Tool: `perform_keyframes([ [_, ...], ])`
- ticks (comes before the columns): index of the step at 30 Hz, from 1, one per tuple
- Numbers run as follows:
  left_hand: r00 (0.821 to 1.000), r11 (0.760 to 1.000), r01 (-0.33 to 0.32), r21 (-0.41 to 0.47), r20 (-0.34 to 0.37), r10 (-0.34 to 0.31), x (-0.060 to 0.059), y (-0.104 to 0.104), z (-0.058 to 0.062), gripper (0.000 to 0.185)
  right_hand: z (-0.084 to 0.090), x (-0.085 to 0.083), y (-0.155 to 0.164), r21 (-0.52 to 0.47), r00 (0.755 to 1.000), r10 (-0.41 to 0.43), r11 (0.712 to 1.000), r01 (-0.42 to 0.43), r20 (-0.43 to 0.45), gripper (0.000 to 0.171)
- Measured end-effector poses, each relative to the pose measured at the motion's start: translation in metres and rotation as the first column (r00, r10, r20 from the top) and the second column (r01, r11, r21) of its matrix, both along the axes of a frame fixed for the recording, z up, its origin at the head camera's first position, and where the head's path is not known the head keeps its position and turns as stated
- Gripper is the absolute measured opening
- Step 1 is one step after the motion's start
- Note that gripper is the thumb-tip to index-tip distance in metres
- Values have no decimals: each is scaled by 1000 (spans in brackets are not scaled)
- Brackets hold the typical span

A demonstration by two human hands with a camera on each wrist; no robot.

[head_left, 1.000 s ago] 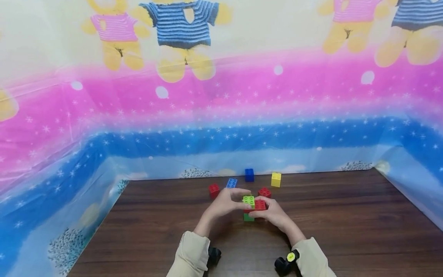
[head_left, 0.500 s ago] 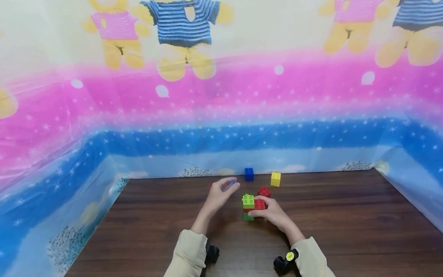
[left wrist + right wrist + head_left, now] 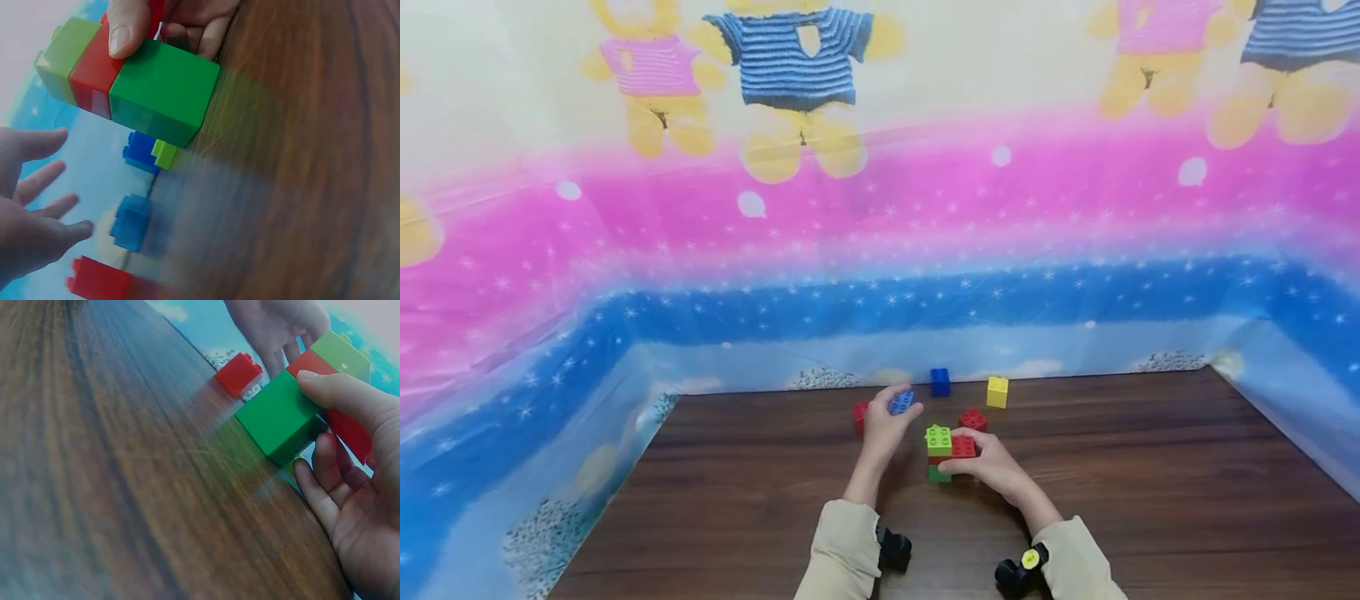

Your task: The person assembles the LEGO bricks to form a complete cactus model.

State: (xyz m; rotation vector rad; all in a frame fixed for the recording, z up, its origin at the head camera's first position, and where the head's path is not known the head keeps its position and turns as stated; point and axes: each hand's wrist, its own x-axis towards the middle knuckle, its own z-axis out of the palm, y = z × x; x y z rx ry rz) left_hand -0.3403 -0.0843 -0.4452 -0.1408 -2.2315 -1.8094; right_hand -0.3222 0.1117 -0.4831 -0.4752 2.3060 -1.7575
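Got the right hand point(image 3: 992, 467) clamped on a little brick stack point(image 3: 939, 458), thumb in front and fingers curled round behind. From the bottom up: a green brick point(image 3: 162, 81), a longer red brick point(image 3: 964, 447) poking out to the right, then a lime-green brick point(image 3: 938, 437) on top. Looks upright, standing on the dark wood table point(image 3: 737, 483). Over on the left hand point(image 3: 885, 425), thumb and fingers spread apart, right by a light blue brick point(image 3: 901, 402), beyond and left of the stack. Can't tell about contact from the head view, but seems just short of touching in the left wrist view. Also spotted a loose red brick point(image 3: 859, 417) partly hidden by that hand, a second loose red brick point(image 3: 973, 419) just past the right one, plus a dark blue brick point(image 3: 940, 382) and a yellow brick point(image 3: 997, 392) near the back edge. Beige sleeves point(image 3: 842, 550) on both arms, pink-and-blue printed backdrop point(image 3: 880, 217) behind everything.
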Motion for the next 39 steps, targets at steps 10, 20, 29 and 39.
perform_keyframes([
  [10,997,997,-36,62,67,31,-10,-7,-6,49,-1,-1,0,-28,1000,12,1000,-12,2,62],
  [20,992,995,28,91,122,-39,-21,-10,-13,57,-1,2,0,-39,1000,30,999,-30,3,59],
  [29,982,990,-18,142,189,-10,-30,-11,-22,79,0,1,1,-47,999,45,998,-45,-2,55],
  [39,986,1000,8,-21,165,-4,-33,-11,-31,76,2,2,1,-30,999,32,999,-32,-10,56],
])
